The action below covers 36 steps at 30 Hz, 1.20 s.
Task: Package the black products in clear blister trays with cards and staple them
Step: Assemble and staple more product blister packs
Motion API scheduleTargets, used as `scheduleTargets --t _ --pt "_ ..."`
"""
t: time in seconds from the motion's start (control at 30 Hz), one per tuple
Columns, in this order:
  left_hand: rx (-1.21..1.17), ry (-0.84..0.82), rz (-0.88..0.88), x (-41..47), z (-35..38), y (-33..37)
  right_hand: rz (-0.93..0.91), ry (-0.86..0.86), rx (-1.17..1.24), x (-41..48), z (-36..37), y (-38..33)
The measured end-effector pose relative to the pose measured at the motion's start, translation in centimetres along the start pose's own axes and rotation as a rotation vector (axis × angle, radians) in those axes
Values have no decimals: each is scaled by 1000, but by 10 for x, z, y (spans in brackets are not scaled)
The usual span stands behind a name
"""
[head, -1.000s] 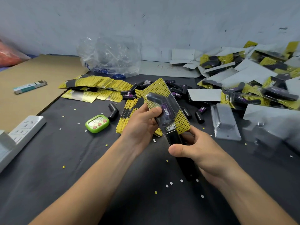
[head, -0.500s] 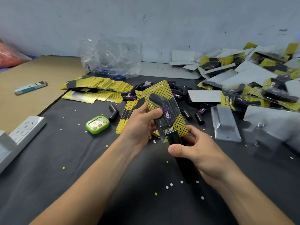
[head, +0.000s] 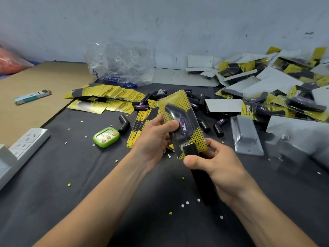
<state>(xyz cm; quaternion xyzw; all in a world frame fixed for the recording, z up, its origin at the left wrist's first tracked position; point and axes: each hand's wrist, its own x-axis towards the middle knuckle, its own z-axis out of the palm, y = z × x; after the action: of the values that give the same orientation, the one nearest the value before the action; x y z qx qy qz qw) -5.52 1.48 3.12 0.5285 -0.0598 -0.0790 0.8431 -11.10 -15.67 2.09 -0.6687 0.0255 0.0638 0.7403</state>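
Nearest me, my right hand [head: 219, 168] grips a black stapler [head: 203, 185], thumb across its top, its nose set over the near edge of the blister pack [head: 179, 106]. Just left, my left hand [head: 154, 139] holds that pack tilted up, thumb pressing the clear bubble over the black product [head: 177, 116]. I judge this the stapling step; next comes a firm squeeze with card and tray edges aligned. My palm hides the stapler's underside, so I cannot tell whether a staple is in. Farther off lie loose black products [head: 219, 130], fanned yellow cards [head: 114, 91] at left, an empty tray [head: 246, 134] and a blurred heap of finished packs [head: 267, 108] at right.
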Motion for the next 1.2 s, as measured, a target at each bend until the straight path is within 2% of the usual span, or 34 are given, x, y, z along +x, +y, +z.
scheduleTargets --t 0.17,0.33,0.47,0.53,0.6,0.8,0.97,1.1,1.2 --pt "30 33 7 -2 2 -3 59 72 19 2 3 0" --pt "63 177 44 -3 6 -12 230 -190 -51 6 -14 -10" --pt "-55 300 36 1 5 -9 367 -215 -308 5 -26 -13" --pt "-98 300 7 3 3 -6 304 -168 -484 3 -26 -12" --pt "-101 292 -8 3 4 -6 196 -45 -618 4 -23 -12" --pt "-89 193 -27 0 9 -7 -118 182 -589 13 -23 -10" --pt "-51 78 -10 -3 14 -6 -118 25 -470 18 -11 -10" --pt "-2 81 17 -4 17 -7 -85 41 -438 26 -15 -12" --pt "-35 127 32 -3 16 -3 -101 185 -191 33 -22 -17"
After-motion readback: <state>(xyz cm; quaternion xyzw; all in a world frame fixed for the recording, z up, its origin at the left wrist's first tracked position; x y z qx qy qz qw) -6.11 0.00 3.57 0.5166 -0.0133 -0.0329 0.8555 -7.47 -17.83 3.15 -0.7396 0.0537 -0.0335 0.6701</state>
